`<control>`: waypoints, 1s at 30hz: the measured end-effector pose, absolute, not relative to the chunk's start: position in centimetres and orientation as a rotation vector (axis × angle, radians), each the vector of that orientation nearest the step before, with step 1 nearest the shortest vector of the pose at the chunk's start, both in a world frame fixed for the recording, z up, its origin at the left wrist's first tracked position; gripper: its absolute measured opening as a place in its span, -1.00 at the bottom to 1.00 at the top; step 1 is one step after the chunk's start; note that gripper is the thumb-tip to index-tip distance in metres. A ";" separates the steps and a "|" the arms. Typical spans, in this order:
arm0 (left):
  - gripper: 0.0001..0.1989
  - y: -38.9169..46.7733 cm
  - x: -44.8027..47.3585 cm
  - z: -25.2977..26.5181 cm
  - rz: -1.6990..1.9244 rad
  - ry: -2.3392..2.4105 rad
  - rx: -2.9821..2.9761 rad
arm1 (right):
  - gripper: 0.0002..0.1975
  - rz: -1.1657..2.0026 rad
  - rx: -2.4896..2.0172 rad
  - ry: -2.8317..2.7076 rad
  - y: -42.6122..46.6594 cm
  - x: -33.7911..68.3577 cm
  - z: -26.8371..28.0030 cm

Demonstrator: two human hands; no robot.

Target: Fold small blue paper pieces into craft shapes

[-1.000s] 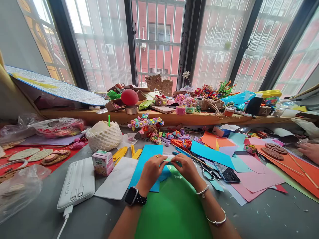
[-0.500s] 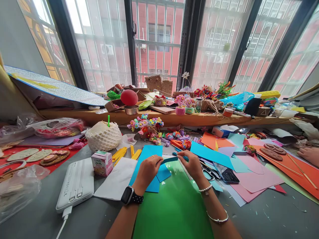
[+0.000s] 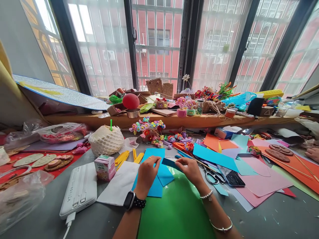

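Observation:
My right hand [image 3: 190,171] pinches a dark blue paper strip [image 3: 170,164] between thumb and fingers, above the green sheet [image 3: 178,205]. The strip's free end points left, toward my left hand [image 3: 149,172]. The fingers of my left hand are pressed together just beside that end; whether they touch it or hold something is hidden. Bright blue paper [image 3: 153,154] lies under and behind my left hand, with a smaller blue piece [image 3: 165,177] at its right. A larger blue sheet [image 3: 215,157] lies beyond my right hand.
Scissors [image 3: 211,177] and a phone [image 3: 231,176] lie right of my right hand. On the left stand a power bank [image 3: 81,187], a drink carton [image 3: 105,168] and a netted coconut [image 3: 106,141]. Another person's hand [image 3: 312,154] rests at the right edge.
The strip was stretched between both hands; its left end now shows beside my left fingertips and its broad face is turned toward me. The whole view has shifted slightly.

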State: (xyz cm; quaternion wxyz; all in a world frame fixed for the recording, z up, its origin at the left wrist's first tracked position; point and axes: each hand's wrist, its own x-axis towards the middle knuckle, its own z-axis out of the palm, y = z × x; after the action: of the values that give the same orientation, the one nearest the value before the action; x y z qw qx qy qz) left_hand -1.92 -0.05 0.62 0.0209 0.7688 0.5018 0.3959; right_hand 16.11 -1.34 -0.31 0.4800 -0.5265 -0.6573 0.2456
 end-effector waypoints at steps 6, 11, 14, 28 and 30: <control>-0.75 -0.2 -0.6 0.7 1.153 1.268 1.840 | -0.78 0.954 -1.212 -1.206 -1.4 15.8 -0.5; -0.74 -0.6 0.6 0.6 1.117 1.120 1.577 | -0.77 1.104 -1.157 -1.160 -1.8 14.9 -0.2; -0.75 -0.5 0.5 0.6 1.166 1.122 1.464 | -0.76 1.151 -1.145 -1.229 -1.9 14.9 0.0; -0.71 -0.4 0.5 0.4 1.153 1.143 1.455 | -0.77 1.149 -1.134 -1.453 -1.8 15.4 -0.4; -0.71 -0.4 0.4 0.4 1.178 1.136 1.420 | -0.77 1.151 -1.149 -1.480 -1.9 15.5 -0.3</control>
State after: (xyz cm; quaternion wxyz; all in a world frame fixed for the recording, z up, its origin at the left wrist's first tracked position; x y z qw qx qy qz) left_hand 0.43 -0.36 0.43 0.4686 0.5790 0.4632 0.4802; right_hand 15.48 -1.86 -0.29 0.4539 -0.4655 -0.5998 0.4665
